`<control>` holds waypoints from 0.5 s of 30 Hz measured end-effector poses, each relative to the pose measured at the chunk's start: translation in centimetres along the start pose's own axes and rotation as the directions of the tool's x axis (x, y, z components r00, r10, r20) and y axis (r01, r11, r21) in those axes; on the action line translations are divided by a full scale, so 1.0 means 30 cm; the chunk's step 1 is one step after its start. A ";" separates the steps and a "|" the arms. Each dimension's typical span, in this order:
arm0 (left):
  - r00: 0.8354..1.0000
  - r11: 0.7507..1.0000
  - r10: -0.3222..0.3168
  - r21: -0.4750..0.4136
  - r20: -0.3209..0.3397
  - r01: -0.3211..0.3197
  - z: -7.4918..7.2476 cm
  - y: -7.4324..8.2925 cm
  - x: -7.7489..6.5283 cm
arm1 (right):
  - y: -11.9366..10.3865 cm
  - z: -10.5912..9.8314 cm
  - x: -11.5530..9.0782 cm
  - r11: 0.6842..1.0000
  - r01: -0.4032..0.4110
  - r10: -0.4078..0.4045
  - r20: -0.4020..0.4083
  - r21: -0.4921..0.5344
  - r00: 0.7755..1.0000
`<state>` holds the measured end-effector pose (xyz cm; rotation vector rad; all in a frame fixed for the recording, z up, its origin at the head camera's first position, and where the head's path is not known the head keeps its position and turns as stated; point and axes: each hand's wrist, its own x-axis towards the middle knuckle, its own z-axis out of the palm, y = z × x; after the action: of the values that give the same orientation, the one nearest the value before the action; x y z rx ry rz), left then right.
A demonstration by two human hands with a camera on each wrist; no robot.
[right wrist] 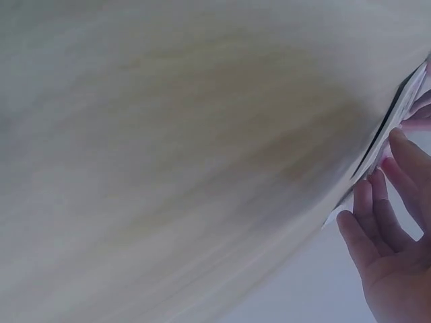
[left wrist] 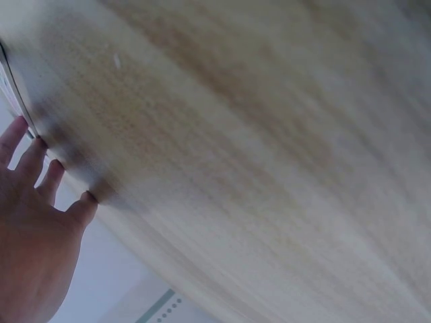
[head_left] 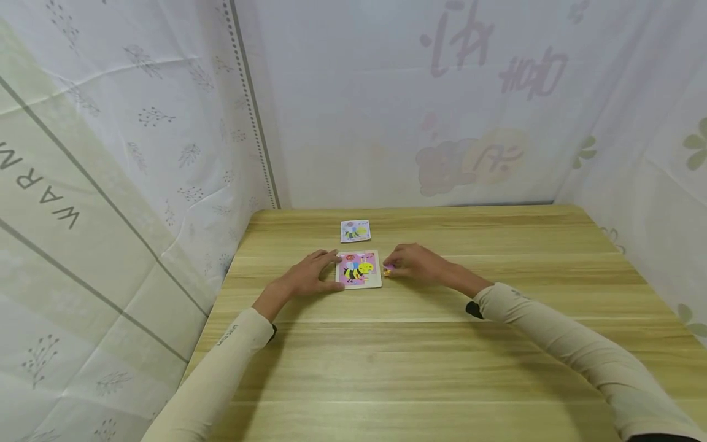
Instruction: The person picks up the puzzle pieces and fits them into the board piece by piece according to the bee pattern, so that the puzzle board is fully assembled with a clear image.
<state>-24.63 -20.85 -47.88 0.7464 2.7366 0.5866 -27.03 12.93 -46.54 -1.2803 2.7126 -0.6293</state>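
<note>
A square jigsaw puzzle board (head_left: 359, 270) with a pale frame lies on the table, showing a yellow and black bee on pink; bare pale board shows along its lower right. My left hand (head_left: 310, 274) rests at the board's left edge, fingers spread and the thumb at its lower left corner. Just off the right edge, my right hand (head_left: 418, 264) pinches a small puzzle piece (head_left: 388, 271), purple and orange, partly covered by the fingers. In the left wrist view the left hand (left wrist: 37, 222) has fingertips along the board's edge. The right hand (right wrist: 397, 235) appears bent-fingered in its wrist view.
Behind the board lies a small picture card (head_left: 355, 231) with the same bee. The wooden table (head_left: 364, 368) reaches toward me, its far edge close to a hanging printed curtain (head_left: 386, 123). More curtain hangs at left and right.
</note>
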 end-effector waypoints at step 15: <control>1.000 1.000 0.010 0.006 -0.004 -0.010 -0.004 0.000 -0.004 | -0.062 0.052 0.083 0.999 0.043 -0.044 0.014 0.025 0.999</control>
<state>-24.57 -20.94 -47.74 0.7616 2.7412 0.5823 -26.94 9.48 -46.96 -1.3361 2.6629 -0.6532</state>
